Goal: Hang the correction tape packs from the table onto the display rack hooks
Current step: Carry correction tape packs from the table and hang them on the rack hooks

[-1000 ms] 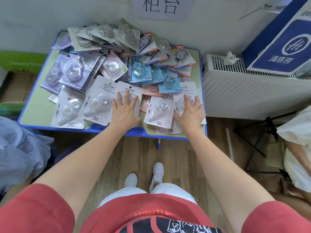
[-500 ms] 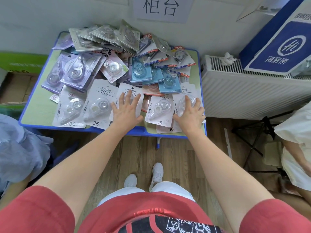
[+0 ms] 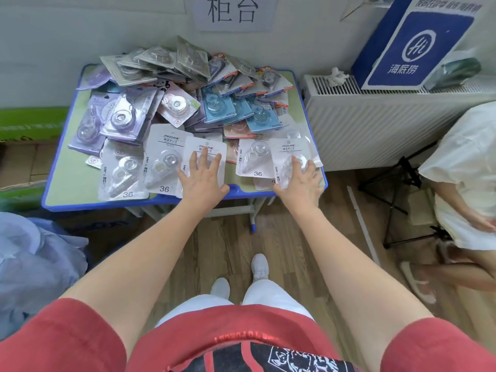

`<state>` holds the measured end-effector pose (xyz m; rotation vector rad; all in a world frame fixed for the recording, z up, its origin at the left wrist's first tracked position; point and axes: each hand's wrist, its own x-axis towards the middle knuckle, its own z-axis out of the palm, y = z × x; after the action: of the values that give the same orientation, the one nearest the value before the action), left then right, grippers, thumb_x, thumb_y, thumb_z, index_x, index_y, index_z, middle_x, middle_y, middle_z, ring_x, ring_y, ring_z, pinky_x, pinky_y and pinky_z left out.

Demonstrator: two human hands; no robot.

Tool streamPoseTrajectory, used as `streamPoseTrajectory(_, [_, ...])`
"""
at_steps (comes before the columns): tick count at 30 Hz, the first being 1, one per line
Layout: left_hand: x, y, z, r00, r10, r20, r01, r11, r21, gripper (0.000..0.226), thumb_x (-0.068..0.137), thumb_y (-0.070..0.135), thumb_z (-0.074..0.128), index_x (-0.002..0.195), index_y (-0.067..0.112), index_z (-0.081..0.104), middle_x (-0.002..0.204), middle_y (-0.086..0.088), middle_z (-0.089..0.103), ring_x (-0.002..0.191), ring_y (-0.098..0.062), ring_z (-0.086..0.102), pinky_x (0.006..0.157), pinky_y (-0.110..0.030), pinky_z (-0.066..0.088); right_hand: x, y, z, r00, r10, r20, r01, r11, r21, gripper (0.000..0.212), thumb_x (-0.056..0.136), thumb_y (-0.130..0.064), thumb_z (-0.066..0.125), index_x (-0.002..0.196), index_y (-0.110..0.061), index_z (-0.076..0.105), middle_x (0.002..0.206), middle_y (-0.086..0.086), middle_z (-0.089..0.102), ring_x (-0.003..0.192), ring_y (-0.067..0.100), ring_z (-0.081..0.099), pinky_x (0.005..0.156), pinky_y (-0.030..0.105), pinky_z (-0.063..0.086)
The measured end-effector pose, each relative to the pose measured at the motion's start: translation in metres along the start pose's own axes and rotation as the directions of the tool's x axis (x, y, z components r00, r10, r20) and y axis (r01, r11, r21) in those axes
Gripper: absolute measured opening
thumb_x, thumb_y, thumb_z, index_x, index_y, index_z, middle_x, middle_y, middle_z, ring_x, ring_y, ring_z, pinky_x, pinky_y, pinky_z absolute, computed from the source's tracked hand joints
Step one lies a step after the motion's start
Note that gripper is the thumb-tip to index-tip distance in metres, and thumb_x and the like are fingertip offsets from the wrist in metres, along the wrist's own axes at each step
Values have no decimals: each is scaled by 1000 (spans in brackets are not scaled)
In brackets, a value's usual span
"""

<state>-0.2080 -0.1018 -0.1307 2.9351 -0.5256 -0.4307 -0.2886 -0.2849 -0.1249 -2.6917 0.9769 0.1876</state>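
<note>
A heap of correction tape packs [image 3: 188,103] in white, purple, blue and grey covers the blue-edged table [image 3: 80,205]. My left hand [image 3: 202,181] lies flat with spread fingers on a white pack [image 3: 208,146] at the table's front edge. My right hand [image 3: 298,181] is at the front right corner. Its fingers curl over the clear blister of another white pack [image 3: 290,150], with the thumb at the pack's lower left edge. No display rack or hooks are in view.
A white radiator [image 3: 375,124] stands right of the table with a blue box [image 3: 413,44] on top. A person in white [image 3: 469,178] and a black stand [image 3: 397,183] are at the right. Blue cloth [image 3: 35,264] and a green box [image 3: 29,122] are at the left.
My right hand's fingers have curled over the blister of the white pack at the corner. My left hand stays flat on its pack. The view has shifted slightly.
</note>
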Motion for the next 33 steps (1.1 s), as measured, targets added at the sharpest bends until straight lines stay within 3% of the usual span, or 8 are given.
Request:
streamPoseTrajectory(12, [-86,-1,25,999,27,-38,-27,1000,1,74,93,40,51,152,28,8,160,-4,-7,147,-27,-8,112,-62,8,-91,38,26,999,-23,29,22,999,46,83,87,-45,58,152,-25,10,151,13,12,125,36,30,101,43,33])
streamPoseTrajectory(18, [-167,18,54,999,30,-26,-31,999,-17,71,93,41,50,151,31,11,160,-4,-6,146,-28,-8,113,-62,7,-166,89,39,999,-50,10,49,995,81,83,87,-45,58,152,-23,11,152,12,13,124,38,31,103,43,31])
streamPoseTrajectory(21, [-215,24,73,1000,25,1,-25,1000,7,70,93,42,49,151,32,11,161,-4,-5,147,-27,-7,113,-61,7,-208,115,47,996,-42,83,33,994,104,87,88,-46,57,153,-25,3,155,11,7,125,38,30,107,42,28])
streamPoseTrajectory(26, [-282,26,101,998,56,42,-57,998,31,69,94,42,49,151,32,12,160,-5,-2,147,-28,-4,113,-61,8,-282,144,61,996,-16,91,4,992,124,86,89,-48,55,152,-25,0,153,10,11,122,32,35,106,40,34])
streamPoseTrajectory(33, [-337,28,119,979,193,70,-198,977,76,67,94,41,49,151,32,14,160,-4,1,146,-26,-1,113,-60,12,-364,170,81,993,118,-18,-110,967,228,81,83,-43,62,149,-26,18,146,7,23,115,34,37,98,40,37])
